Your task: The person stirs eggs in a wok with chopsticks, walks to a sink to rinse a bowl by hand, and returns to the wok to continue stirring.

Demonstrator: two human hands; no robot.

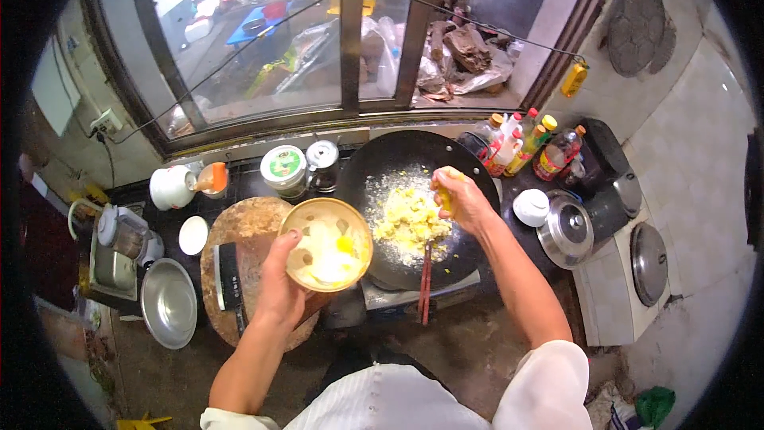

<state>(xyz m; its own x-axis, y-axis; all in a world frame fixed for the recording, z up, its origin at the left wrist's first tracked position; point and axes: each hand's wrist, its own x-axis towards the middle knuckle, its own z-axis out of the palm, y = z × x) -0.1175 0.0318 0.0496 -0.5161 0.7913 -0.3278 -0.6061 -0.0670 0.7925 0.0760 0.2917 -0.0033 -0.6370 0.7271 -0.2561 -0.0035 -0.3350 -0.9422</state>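
Note:
My left hand (pixel 279 286) holds a tan-rimmed bowl (pixel 310 212) tilted, its thumb over the rim. White powder and a bright yellow patch show inside the bowl. Over the right part of a black wok (pixel 382 155), my right hand (pixel 464 200) is curled around some yellow food (pixel 444 196). Crumbly pale-yellow food (pixel 412 218) is heaped in the wok, with white powder scattered around it. Reddish-brown chopsticks (pixel 425 289) rest with their tips in the heap and stick out over the near rim.
A round wooden chopping board (pixel 250 212) lies left, bearing a broad dark blade (pixel 227 278) partly behind my arm. Farther left are a metal basin (pixel 169 304) and a blender (pixel 125 230). Sauce bottles (pixel 513 146) and a steel lidded pot (pixel 564 230) stand right.

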